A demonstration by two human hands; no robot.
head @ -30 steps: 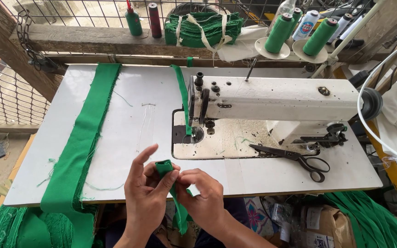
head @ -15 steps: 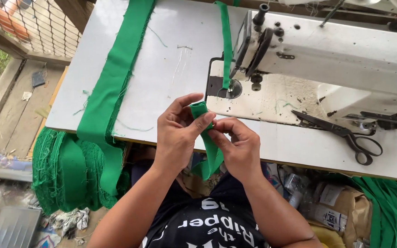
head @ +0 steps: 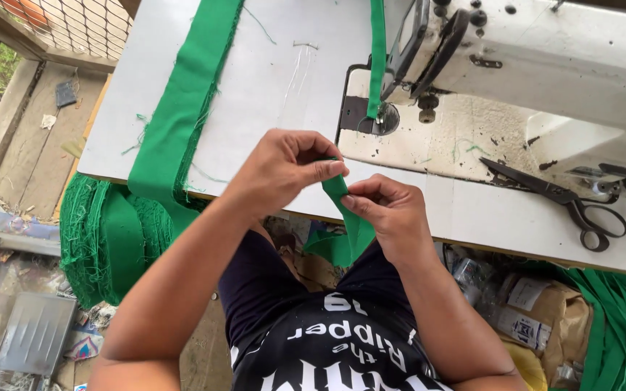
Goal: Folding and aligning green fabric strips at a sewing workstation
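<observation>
I'm pinching a narrow green fabric strip (head: 342, 199) at centre frame, left hand (head: 284, 170) closing thumb and fingers on its top end, right hand (head: 389, 213) gripping just below, probably to keep the fold tight. Its tail is hanging off the table (head: 269, 87) edge. Another strip (head: 377, 58) is running under the sewing machine (head: 545, 65) at upper right, with scissors (head: 559, 199) lying beside it. No containers I can make out.

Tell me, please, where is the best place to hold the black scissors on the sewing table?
Probably the two loop handles of the black scissors, reached from the right. The loops lie at the right end, free on the table, while the pointed blades aim left toward the machine.
</observation>
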